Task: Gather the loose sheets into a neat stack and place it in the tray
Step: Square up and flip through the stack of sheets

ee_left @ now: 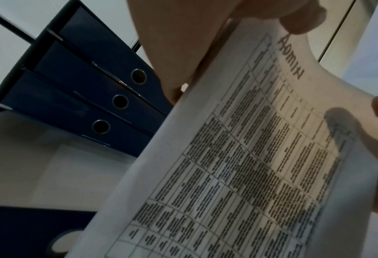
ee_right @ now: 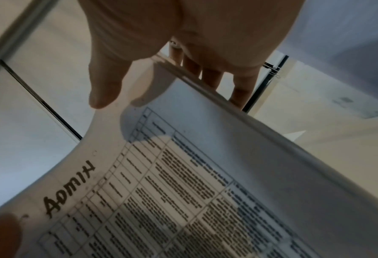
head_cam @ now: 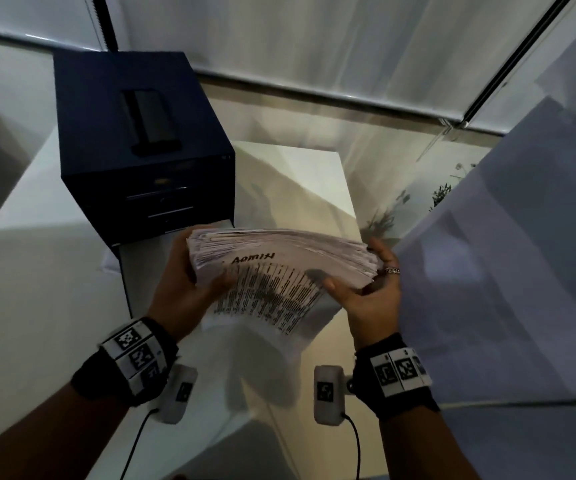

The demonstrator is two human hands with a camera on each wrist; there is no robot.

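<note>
Both hands clamp the same thick stack of sheets [head_cam: 279,261] from opposite ends: the left hand [head_cam: 189,289] wraps its fingers behind the left edge with the thumb on the front page, and the right hand [head_cam: 373,289] grips the right edge the same way, a ring showing on one finger. Held up in the air above the table [head_cam: 37,306], the stack bows upward in the middle, its top edges fanned and uneven. On the front sheet is a printed grid of small text, with a handwritten word in dark marker across the top margin, seen upside down from the head view. Just behind the paper stands a dark blue drawer unit [head_cam: 141,133] on the pale table, its drawer fronts [ee_left: 90,104] each with a round finger hole. Something dark and flat lies on its top. Beyond hang pale blinds [head_cam: 314,39]; a large white sheet [head_cam: 522,237] fills the right side
</note>
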